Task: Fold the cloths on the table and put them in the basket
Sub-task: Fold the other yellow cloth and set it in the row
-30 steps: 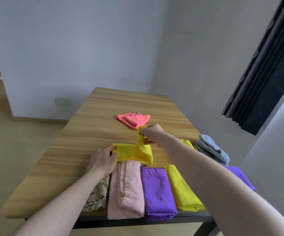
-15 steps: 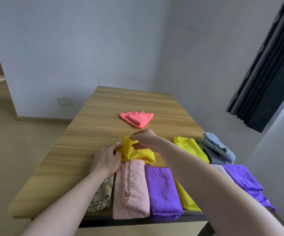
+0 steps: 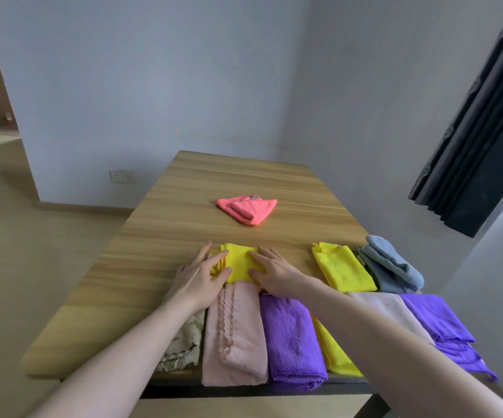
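Note:
A small folded yellow cloth (image 3: 239, 264) lies on the wooden table (image 3: 159, 242). My left hand (image 3: 200, 277) rests flat on its left side and my right hand (image 3: 274, 271) lies flat on its right side, fingers spread, pressing it down. In front of it, along the near edge, lie folded cloths: a beige lace one (image 3: 183, 342), a pale pink one (image 3: 233, 333), a purple one (image 3: 292, 339) and a yellow one (image 3: 333, 351) partly under my right arm. No basket is in view.
A coral cloth (image 3: 247, 208) lies mid-table. At the right are another yellow cloth (image 3: 342, 270), a blue-grey cloth (image 3: 390, 268), a light pink cloth (image 3: 389, 309) and a purple cloth (image 3: 437, 318) hanging over the edge. A dark curtain (image 3: 482, 116) hangs at right.
My right hand has let go of the raised yellow corner after folding it over to the left. Both hands now lie flat on the smaller folded yellow cloth.

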Action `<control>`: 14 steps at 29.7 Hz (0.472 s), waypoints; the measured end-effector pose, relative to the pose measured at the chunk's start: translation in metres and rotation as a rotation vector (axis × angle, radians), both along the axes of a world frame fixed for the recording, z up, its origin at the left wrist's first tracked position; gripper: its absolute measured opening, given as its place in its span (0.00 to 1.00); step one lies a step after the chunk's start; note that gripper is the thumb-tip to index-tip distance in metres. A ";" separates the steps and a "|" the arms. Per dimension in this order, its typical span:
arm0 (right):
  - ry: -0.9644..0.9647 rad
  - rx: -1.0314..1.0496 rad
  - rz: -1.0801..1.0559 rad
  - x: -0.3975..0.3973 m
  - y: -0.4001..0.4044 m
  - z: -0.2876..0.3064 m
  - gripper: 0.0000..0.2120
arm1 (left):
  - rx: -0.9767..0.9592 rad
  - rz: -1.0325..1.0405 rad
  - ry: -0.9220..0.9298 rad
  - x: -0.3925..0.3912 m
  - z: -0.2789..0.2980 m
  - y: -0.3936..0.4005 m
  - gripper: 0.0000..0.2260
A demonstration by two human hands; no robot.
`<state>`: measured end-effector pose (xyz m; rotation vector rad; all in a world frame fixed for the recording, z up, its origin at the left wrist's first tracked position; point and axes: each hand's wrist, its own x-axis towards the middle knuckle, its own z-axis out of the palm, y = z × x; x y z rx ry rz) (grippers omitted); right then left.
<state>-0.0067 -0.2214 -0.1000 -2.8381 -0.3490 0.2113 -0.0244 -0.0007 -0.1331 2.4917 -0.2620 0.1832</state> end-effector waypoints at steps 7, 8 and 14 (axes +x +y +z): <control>0.043 -0.008 -0.006 0.003 0.012 -0.020 0.30 | 0.079 -0.004 -0.030 0.007 -0.007 -0.001 0.18; 0.047 -0.006 -0.012 0.003 0.012 -0.022 0.30 | 0.088 -0.005 -0.027 0.008 -0.007 -0.001 0.18; 0.070 -0.031 -0.034 0.002 0.014 -0.027 0.29 | 0.140 -0.023 0.027 0.007 -0.003 -0.002 0.18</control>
